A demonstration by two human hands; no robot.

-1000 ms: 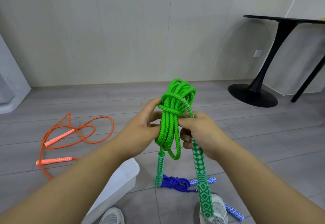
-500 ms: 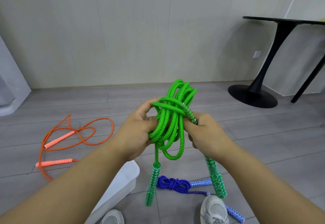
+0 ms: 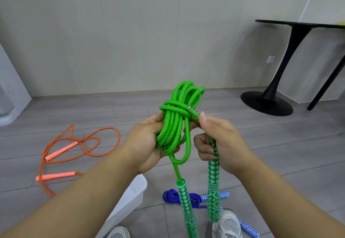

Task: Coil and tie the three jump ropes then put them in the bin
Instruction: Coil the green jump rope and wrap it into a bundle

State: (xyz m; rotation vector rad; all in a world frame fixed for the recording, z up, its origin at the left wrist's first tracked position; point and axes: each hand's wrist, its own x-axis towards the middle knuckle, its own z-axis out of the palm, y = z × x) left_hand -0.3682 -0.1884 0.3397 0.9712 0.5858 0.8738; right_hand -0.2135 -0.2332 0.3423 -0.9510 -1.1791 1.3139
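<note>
A coiled green jump rope (image 3: pixel 179 118) stands upright between my hands, with a turn of rope wrapped across its top. My left hand (image 3: pixel 147 140) grips the bundle's middle. My right hand (image 3: pixel 218 140) pinches the rope end by the wrap and holds the upper part of one green-and-white handle (image 3: pixel 213 191). The other green handle (image 3: pixel 184 202) hangs free below. A coiled blue rope (image 3: pixel 172 196) lies on the floor near my feet. An uncoiled orange rope (image 3: pixel 74 146) sprawls on the floor at left. The white bin (image 3: pixel 130 198) shows under my left forearm.
A black pedestal table (image 3: pixel 268 99) stands at the right by the wall, with a slanted black leg (image 3: pixel 324 88) beside it. A white object (image 3: pixel 11 103) sits at the far left. My two shoes (image 3: pixel 226 224) are at the bottom edge.
My right hand has pulled the rope end tighter to the right, and the wrap has cinched on the coil. Both green handles have swung and now hang straight down.
</note>
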